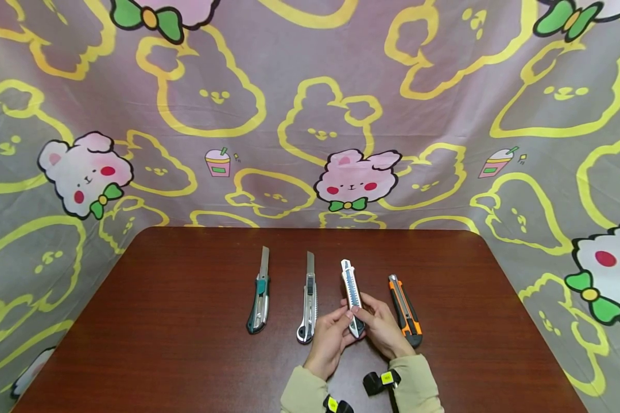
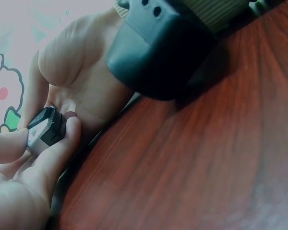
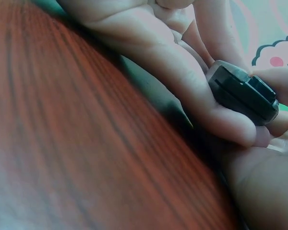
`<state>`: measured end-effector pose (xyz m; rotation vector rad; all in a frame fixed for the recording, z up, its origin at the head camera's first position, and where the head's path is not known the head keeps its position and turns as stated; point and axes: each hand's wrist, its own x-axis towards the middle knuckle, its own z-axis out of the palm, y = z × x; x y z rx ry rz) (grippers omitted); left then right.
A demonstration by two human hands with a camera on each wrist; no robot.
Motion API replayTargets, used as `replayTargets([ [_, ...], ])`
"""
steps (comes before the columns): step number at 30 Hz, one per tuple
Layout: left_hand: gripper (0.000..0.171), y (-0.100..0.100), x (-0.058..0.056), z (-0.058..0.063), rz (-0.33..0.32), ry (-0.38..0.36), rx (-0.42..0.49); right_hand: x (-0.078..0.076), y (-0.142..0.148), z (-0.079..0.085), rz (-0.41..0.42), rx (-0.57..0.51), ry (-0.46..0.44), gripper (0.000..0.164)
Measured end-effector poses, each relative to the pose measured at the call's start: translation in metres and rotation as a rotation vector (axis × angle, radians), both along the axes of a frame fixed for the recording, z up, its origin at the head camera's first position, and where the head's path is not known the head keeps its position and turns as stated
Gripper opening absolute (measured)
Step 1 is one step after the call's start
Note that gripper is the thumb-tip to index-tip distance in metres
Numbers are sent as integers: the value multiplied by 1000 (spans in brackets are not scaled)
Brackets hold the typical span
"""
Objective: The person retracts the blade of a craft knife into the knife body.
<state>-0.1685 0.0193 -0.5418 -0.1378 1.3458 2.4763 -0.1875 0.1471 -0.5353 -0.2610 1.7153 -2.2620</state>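
Observation:
Both hands hold a white and silver snap-off utility knife (image 1: pixel 349 287) above the table, its front pointing away from me and no long blade showing. My left hand (image 1: pixel 329 343) grips the handle's lower left side. From the right, my right hand (image 1: pixel 383 328) has its thumb on the knife's face and its fingers behind. The knife's dark butt end (image 2: pixel 52 125) sits between the fingers in the left wrist view. In the right wrist view, the same butt end (image 3: pixel 242 93) appears between both hands, with much of the body hidden.
On the brown table (image 1: pixel 186 355), a teal and silver utility knife (image 1: pixel 259 298) and a silver utility knife (image 1: pixel 307 304) lie to the left, blades extended. An orange and black utility knife (image 1: pixel 406 312) lies just right of my right hand. Patterned cloth (image 1: pixel 268 51) hangs behind.

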Motion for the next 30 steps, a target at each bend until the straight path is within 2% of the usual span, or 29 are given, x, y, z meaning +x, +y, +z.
replayTargets([
  [7,43,1,-1,-1,6,10,-4,-1,-1,-1,-34,2,20,48],
  [12,43,4,-1,-2,39,51,-45,-1,-2,0,-111,24,60,46],
  [19,36,10,2,-3,115,119,-237,-5,-3,2,-315,77,37,46],
  [26,32,13,5,1,218,215,-461,-4,-3,4,-415,148,71,45],
  [30,33,14,7,2,247,323,-516,-4,-3,4,-447,159,107,44],
])
